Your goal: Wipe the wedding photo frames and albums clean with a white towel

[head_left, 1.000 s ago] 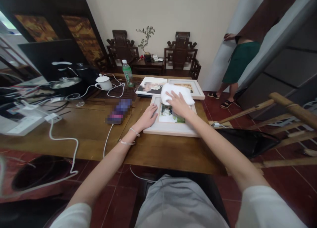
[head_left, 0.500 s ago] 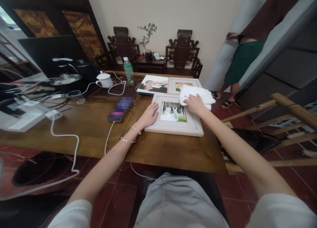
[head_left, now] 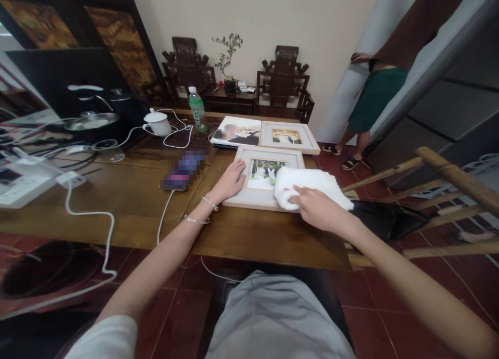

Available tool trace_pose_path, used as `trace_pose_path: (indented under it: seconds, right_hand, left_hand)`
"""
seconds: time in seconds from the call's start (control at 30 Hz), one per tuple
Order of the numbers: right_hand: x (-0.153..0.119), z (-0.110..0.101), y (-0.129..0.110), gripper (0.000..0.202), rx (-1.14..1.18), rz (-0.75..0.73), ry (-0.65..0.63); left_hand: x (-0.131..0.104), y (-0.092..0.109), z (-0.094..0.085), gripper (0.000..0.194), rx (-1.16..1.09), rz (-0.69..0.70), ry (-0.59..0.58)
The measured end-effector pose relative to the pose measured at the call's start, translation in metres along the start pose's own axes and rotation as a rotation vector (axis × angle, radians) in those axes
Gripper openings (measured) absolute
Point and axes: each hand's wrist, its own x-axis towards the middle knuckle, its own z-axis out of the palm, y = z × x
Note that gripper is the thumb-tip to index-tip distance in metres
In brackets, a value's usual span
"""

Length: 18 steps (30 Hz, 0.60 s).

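A white picture frame (head_left: pixel 241 196) lies flat on the wooden table (head_left: pixel 249 231), with a photo of two people on a lawn inside it. My left hand (head_left: pixel 233 179) rests on the frame's left edge, fingers stretched out. In my right hand (head_left: pixel 314 205) is a folded white towel (head_left: pixel 319 184), pressed over the frame's lower right part and covering that corner and some of the photo. Behind it lie a second picture frame (head_left: pixel 307 144) and a white photo album (head_left: pixel 234 125) with a partly blurred cover.
Left of the frame are a charging phone (head_left: pixel 182 170), a green-labelled bottle (head_left: pixel 197 109), a lidded white cup (head_left: pixel 158 124) and a power strip (head_left: pixel 27 187) with loose cables. A bamboo chair (head_left: pixel 460 177) stands to the right. Another person (head_left: pixel 376 99) stands behind.
My right hand has brought the towel from the frame's upper right down to its lower right, uncovering the frame behind. My left hand stays on the left edge. The camera view has shifted slightly.
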Motion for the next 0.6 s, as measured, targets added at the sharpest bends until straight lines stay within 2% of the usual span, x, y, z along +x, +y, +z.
trace_pose_path:
  seconds: [0.1,0.27,0.37,0.47,0.6]
  right_hand:
    - [0.028,0.009,0.014,0.047,0.000,0.015,0.055]
    - [0.090,0.023,0.042,0.052,-0.019,0.079,0.219]
    - [0.111,0.028,0.046,0.054,-0.064,0.158,0.227]
    - [0.107,0.029,0.036,0.053,-0.105,0.153,0.179]
    - [0.070,0.017,0.010,0.050,-0.103,0.058,0.102]
  left_hand:
    - [-0.001,-0.001,-0.001,0.048,0.002,0.003,-0.002]
    - [-0.002,-0.002,-0.002,0.048,-0.014,0.000,-0.010]
    - [-0.002,-0.003,-0.002,0.047,-0.022,0.003,-0.009]
    - [-0.002,-0.004,-0.002,0.047,-0.021,0.005,-0.007]
    - [-0.002,-0.003,-0.001,0.047,-0.003,0.006,-0.004]
